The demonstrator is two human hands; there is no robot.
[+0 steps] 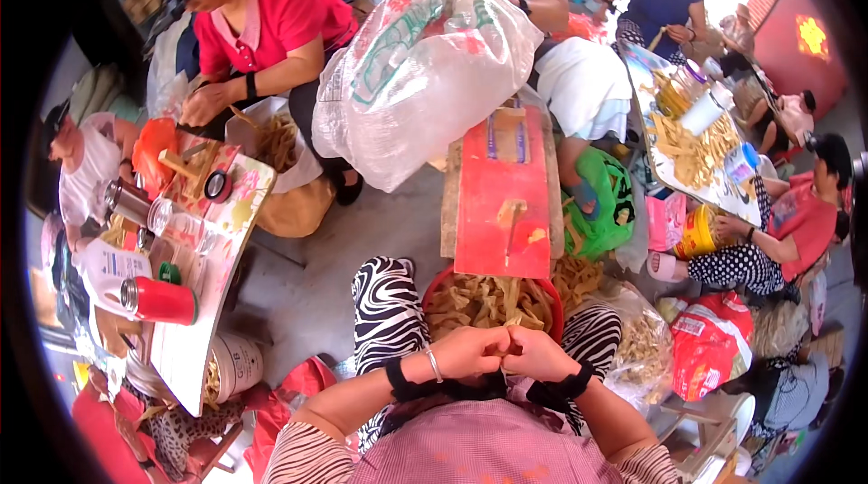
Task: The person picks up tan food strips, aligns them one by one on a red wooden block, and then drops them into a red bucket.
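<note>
My left hand point(468, 351) and my right hand point(537, 350) meet in front of my lap, fingers curled and fingertips almost touching. Whatever may be pinched between them is too small and covered to make out. Just beyond the fingers, a red basin point(561, 321) between my knees holds a heap of tan dried strips point(475, 304). Over the basin's far side reaches a red board point(503, 233), with a tan scrap and a thin stick-like tool point(510, 240) on it. A black band circles each wrist, and a bracelet point(434, 366) sits on the left one.
A large translucent woven sack point(420, 90) stands past the board. To the left, a table point(183, 355) carries bottles and a red flask point(159, 299). Bags of strips point(641, 348) lie by my right knee. Several people sit working around me, some at a right-hand table point(729, 195).
</note>
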